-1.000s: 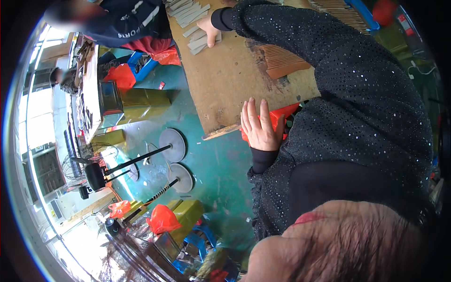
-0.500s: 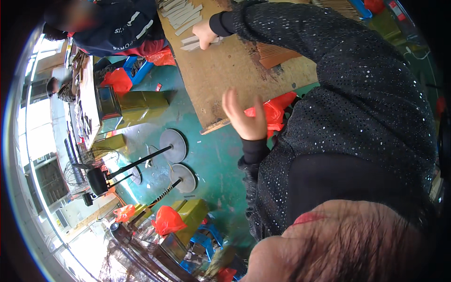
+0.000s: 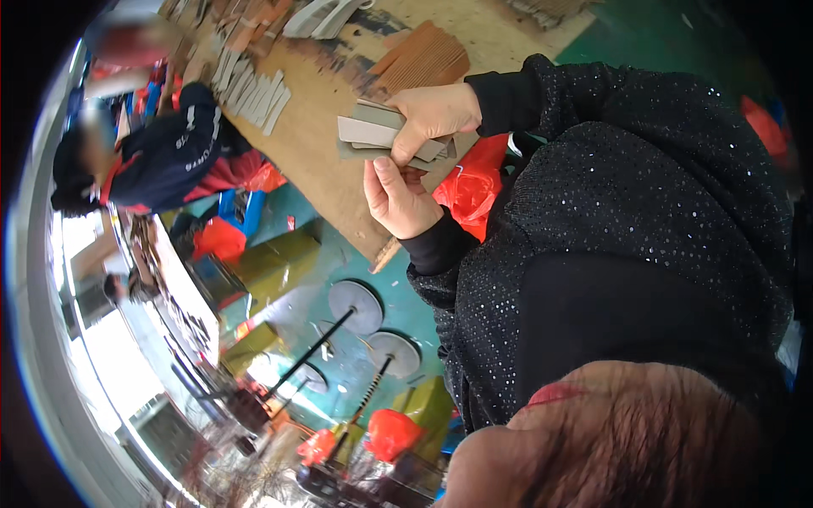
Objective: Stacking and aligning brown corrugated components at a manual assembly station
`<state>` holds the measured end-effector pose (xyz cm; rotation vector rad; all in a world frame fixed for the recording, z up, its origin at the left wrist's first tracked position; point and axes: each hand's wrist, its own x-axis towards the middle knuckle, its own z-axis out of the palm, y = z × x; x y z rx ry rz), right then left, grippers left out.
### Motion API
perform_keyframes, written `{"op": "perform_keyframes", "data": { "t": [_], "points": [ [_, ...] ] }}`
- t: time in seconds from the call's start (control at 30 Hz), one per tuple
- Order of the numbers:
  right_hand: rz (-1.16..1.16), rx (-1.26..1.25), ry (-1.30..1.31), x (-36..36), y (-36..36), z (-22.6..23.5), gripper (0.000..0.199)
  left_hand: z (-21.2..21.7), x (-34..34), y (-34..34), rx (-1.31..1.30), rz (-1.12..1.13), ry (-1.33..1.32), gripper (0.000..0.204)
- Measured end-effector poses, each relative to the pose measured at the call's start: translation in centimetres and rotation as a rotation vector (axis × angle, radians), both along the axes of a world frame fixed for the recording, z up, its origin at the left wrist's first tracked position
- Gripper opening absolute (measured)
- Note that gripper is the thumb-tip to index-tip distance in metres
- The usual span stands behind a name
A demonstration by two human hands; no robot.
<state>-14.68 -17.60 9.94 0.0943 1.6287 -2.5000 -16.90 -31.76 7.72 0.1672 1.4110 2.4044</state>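
A fanned bundle of flat, pale grey strips is gripped in my right hand, its thumb pressed across them. They look like thin cut pieces of board or leather; I cannot tell which. Just below, my left hand has its fingers curled up against the bundle's lower edge, fingertips touching the strips close to my right thumb. Both hands are over the near edge of a brown worktable. More grey strips lie in a row on the tabletop to the left.
A stack of brown ridged strips and pale curved pieces lie on the table. Red plastic bag hangs beside it. Another person sits at the left edge. Fan stands with round bases stand on the green floor.
My right hand has come back from the strips on the table and now holds a bundle. My left hand, open before, has closed in against it. The whole view has shifted.
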Motion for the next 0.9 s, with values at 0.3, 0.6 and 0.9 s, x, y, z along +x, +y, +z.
{"op": "perform_keyframes", "data": {
  "t": [0.3, 0.6, 0.9],
  "points": [
    [-0.457, 0.441, 0.020, 5.8, 3.5, -0.4, 0.030, -2.7, 1.1, 1.3, -0.022, -0.164, -0.012, 0.016],
    [-0.367, 1.019, 0.192, 9.5, 8.3, -2.8, 0.033, -4.1, 3.0, 3.2, -0.419, -0.546, 0.026, 0.015],
    [-0.046, 1.481, 0.425, 1.8, 9.7, -3.8, 0.024, -6.1, 3.2, 6.7, -1.163, 0.027, 1.374, 0.039]
  ]
}}
